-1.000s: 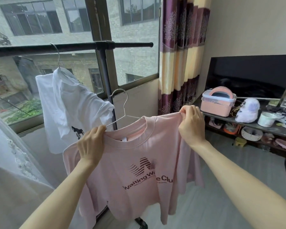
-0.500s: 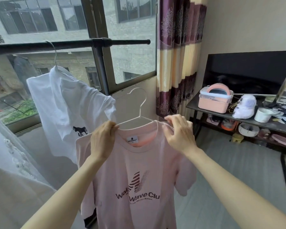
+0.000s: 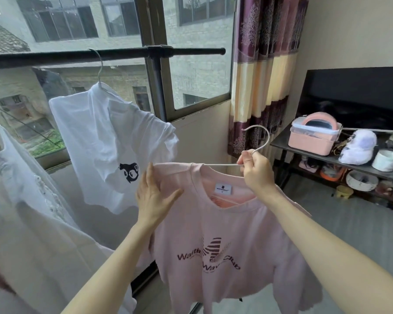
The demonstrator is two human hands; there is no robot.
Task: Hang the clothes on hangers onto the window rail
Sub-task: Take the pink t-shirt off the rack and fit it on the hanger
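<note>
A pink T-shirt (image 3: 216, 236) with dark lettering hangs on a silver wire hanger (image 3: 260, 137). My right hand (image 3: 255, 168) grips the hanger at the base of its hook, below and to the right of the black window rail (image 3: 114, 55). My left hand (image 3: 154, 198) lies flat with straight fingers against the shirt's left shoulder. A white T-shirt (image 3: 109, 146) with a small black print hangs from the rail by its own hanger hook (image 3: 98, 62).
More white clothing (image 3: 27, 214) hangs at the far left. A striped curtain (image 3: 261, 71) covers the window's right side. A dark shelf (image 3: 340, 159) at right carries a pink box (image 3: 313, 137), a white cap and bowls, with a black screen behind.
My right hand has let go of the shirt's shoulder and taken the hanger below its hook. My left hand has opened flat on the left shoulder. The hanger has swung right.
</note>
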